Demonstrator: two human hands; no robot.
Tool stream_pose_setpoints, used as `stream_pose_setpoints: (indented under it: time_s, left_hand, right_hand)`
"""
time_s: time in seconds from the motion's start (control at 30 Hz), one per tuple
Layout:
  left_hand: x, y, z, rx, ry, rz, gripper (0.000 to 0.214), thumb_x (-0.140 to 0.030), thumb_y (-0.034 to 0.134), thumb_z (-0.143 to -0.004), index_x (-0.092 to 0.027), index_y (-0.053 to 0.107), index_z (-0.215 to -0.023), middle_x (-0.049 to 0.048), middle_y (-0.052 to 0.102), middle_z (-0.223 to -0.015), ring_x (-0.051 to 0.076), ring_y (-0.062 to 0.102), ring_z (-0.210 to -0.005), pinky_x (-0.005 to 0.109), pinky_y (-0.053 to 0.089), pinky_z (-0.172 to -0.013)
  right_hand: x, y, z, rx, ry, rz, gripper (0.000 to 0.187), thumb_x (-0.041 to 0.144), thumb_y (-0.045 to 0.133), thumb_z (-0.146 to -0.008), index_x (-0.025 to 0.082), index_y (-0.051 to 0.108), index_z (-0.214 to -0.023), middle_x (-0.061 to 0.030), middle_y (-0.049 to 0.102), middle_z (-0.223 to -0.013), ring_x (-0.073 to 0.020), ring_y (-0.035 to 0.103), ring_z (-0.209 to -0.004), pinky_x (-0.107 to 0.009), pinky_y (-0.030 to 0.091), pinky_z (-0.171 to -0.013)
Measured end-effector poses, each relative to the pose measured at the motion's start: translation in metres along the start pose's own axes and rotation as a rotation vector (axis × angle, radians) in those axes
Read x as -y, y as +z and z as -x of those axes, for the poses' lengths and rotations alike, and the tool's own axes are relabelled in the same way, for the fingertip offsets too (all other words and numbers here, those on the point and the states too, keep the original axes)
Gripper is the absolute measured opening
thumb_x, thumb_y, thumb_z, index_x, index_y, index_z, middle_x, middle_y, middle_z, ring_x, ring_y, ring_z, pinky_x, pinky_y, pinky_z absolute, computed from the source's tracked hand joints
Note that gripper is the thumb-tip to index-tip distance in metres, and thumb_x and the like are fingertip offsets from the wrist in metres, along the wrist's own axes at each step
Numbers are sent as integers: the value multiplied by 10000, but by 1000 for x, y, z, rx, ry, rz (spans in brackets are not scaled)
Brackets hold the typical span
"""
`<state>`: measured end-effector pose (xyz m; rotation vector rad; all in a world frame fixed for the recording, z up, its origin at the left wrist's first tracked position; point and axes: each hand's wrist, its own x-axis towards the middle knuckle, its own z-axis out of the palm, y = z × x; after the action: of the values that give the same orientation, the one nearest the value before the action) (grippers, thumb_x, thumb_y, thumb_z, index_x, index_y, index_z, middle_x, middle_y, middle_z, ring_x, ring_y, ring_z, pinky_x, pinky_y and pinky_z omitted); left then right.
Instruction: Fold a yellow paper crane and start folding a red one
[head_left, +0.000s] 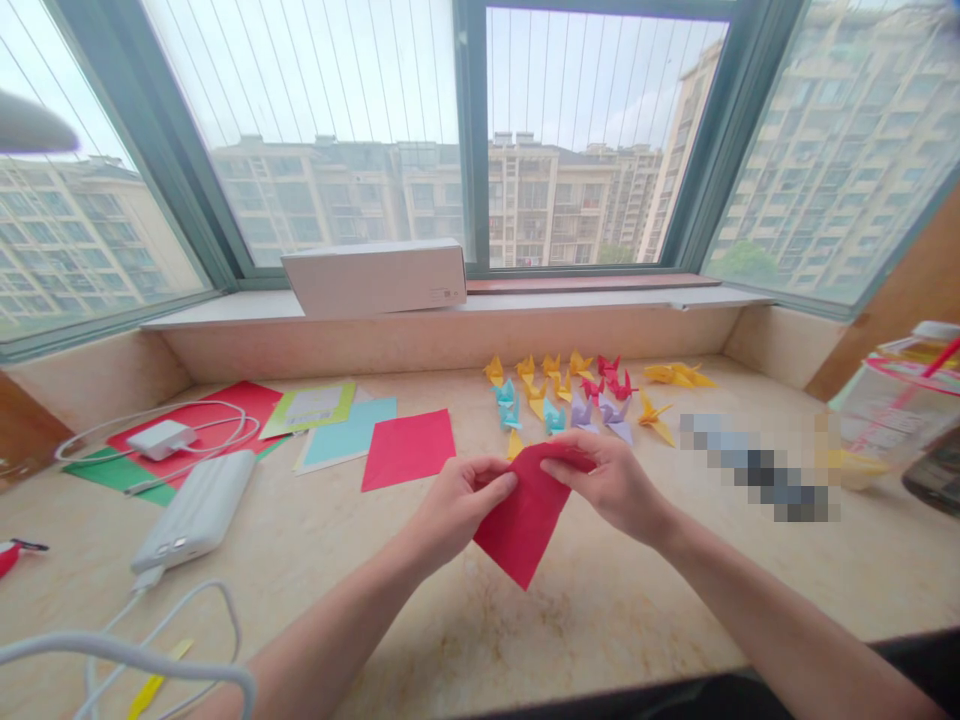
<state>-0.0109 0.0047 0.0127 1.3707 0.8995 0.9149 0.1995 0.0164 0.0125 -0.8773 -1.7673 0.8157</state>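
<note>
A folded red paper [525,520] hangs in the air above the stone sill, its lower point aimed down. My left hand [457,500] pinches its upper left edge, fingers closed. My right hand [611,480] pinches the upper right edge, fingers closed on the fold. Behind my hands lie several folded paper cranes [577,390] in yellow, red, blue and lilac. A flat red square sheet [409,450] rests to the left of my left hand.
A light blue sheet [349,432], a green sheet [309,408] and red and green sheets lie at the left. A white power bank [196,510] with cable and a white charger [160,438] sit left. A white box [375,278] stands on the window ledge. A plastic jar [896,400] stands right.
</note>
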Motion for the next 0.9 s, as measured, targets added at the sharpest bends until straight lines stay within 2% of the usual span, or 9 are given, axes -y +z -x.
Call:
stream_pose_setpoints:
  time_s: [0.17,0.3,0.4,0.53,0.6,0.7,0.8,0.9]
  left_hand:
    - [-3,1,0,-58,8,9,269,-368,706,-806,-150,754,-956,72,761,-829,207,696,-760,254,501,-665]
    - [-5,0,1,-85,-5,4,254,-346,704,-798,-137,758,-933,71,753,-800,198,686,-735,237,492,-629]
    - [-8,-1,3,5,-26,44,302,-395,668,-824,-126,752,-932,69,731,-764,167,658,-667,216,475,-567]
    - [-11,3,6,194,-28,37,398,-489,594,-870,-120,729,-930,70,684,-743,150,634,-613,217,485,-508]
    - [-11,6,7,258,-25,11,383,-479,621,-860,-124,712,-972,66,677,-748,147,646,-608,211,486,-505]
    - [-10,9,7,298,-29,-3,361,-445,657,-844,-135,689,-1026,64,682,-764,146,660,-612,203,486,-509]
    - [-7,10,6,297,-26,6,326,-404,699,-814,-139,673,-1003,66,688,-798,151,667,-623,207,492,-504]
    - [-5,12,6,263,-14,7,309,-400,672,-834,-140,660,-1000,63,692,-782,146,662,-571,203,466,-461]
  right_hand:
    - [-1,-5,0,6,-23,16,136,263,639,-867,214,760,-904,-52,772,-887,-203,709,-821,-322,577,-740]
    - [-4,-10,0,55,-142,44,173,199,616,-869,235,774,-929,-60,778,-946,-214,719,-887,-344,580,-780]
    - [-5,-13,0,114,-248,85,184,190,607,-887,249,770,-948,-66,769,-1002,-207,711,-926,-357,574,-824]
    - [-3,-10,1,144,-292,90,164,170,628,-871,255,761,-917,-66,747,-1041,-202,700,-953,-353,569,-844]
    - [-2,-6,2,112,-288,105,164,177,631,-868,253,746,-958,-76,721,-1108,-215,682,-1012,-377,555,-890]
    - [-2,-2,2,23,-275,171,243,220,618,-888,259,687,-1118,-98,658,-1237,-247,621,-1142,-434,499,-988]
    - [-4,0,1,-43,-255,201,328,244,612,-894,267,619,-1221,-99,616,-1283,-259,563,-1217,-453,454,-1042]
    - [-5,1,2,-90,-264,205,407,228,607,-890,284,552,-1290,-98,550,-1357,-264,495,-1293,-463,429,-1073]
